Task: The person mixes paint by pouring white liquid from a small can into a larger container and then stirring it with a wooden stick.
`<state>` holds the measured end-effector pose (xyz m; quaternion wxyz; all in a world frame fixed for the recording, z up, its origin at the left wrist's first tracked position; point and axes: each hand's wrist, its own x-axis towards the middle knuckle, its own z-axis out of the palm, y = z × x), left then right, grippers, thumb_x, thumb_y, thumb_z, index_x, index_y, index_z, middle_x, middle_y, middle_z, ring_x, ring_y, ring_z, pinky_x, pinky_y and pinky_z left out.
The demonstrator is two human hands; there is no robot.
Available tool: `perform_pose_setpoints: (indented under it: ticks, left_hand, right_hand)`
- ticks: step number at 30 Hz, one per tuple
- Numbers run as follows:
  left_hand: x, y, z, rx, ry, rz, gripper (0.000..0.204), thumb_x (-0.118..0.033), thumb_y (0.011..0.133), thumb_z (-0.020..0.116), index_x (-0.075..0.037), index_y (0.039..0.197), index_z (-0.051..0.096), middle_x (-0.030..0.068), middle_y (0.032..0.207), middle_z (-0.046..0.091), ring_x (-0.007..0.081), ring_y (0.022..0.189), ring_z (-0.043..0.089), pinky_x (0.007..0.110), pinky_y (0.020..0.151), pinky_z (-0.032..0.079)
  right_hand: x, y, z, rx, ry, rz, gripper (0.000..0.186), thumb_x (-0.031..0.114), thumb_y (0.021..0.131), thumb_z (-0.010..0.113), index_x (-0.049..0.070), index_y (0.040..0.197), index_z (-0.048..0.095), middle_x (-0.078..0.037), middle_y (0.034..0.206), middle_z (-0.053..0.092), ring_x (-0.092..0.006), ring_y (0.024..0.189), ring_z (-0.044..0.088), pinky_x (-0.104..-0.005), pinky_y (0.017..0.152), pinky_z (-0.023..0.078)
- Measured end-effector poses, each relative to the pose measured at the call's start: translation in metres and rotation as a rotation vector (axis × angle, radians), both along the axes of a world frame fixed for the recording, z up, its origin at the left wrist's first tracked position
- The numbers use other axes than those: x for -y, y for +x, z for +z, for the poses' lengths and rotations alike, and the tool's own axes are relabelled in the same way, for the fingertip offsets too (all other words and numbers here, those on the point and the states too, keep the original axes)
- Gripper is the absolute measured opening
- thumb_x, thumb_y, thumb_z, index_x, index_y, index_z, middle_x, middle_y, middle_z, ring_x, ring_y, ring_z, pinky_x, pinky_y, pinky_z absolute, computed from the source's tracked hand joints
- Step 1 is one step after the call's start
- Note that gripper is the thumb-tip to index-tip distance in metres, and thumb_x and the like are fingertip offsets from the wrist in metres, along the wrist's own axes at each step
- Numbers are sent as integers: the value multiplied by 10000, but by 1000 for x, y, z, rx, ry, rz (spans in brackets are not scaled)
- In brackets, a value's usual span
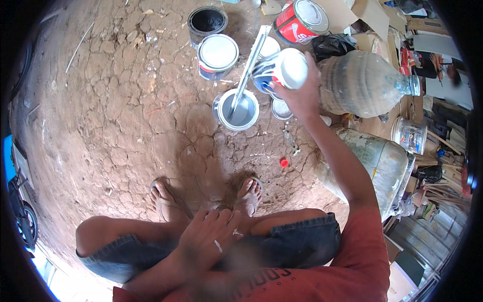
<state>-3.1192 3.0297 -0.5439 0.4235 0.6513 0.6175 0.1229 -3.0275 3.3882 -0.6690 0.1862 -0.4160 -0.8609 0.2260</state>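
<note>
Right hand (301, 95) grips tilted can (280, 70) above open grey can (237, 109) (stick (246, 75) inside, contents unclear). Left hand (210, 239) flat on knee, empty. Fingertips on can hidden.

Cracked, dry earth floor (126, 110) fills the frame. At upper centre an open paint can (236, 109) holding grey paint and a flat stirring stick (249, 68) is set on it, with a lidded can (217, 55) and a black pot (207, 22) above. A small red cap (284, 162) lies lower right of these.
</note>
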Motion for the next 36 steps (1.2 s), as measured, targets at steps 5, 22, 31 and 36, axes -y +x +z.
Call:
perform_pose_setpoints:
  ticks: [5, 22, 31, 36]
  left_hand:
    - [0, -2, -6, 1, -38, -6, 505, -369, 956, 641, -66, 1347, 538, 121, 1175, 626, 300, 1110, 614, 435, 917, 485]
    - [-20, -9, -17, 15, -305, 70, 501, -382, 989, 608, -65, 1374, 568, 151, 1243, 644, 350, 1162, 614, 469, 964, 472]
    - [-18, -4, -30, -39, -307, 75, 518, -400, 984, 612, -70, 1380, 558, 161, 1215, 645, 362, 1091, 634, 477, 929, 484]
    - [-18, -3, -31, -10, -241, 118, 489, -382, 977, 625, -65, 1345, 569, 153, 1207, 645, 354, 1085, 635, 469, 908, 485]
  right_hand:
    - [-25, -37, -41, 16, -160, 31, 1163, 404, 661, 918, 126, 1569, 248, -261, 1493, 390, -446, 1382, 427, -502, 1136, 400]
    - [-163, -60, -101, 523, -109, 522, 938, 166, 839, 738, 220, 1630, 237, -178, 1664, 263, -344, 1543, 246, -471, 1266, 205]
    - [-188, -61, -173, 768, 184, 570, 1011, 226, 740, 846, 311, 1596, 313, -167, 1611, 334, -364, 1492, 328, -543, 1231, 223]
    - [-151, -44, -107, 618, 124, 297, 930, 271, 701, 871, 236, 1516, 425, -182, 1431, 464, -365, 1393, 423, -507, 1172, 330]
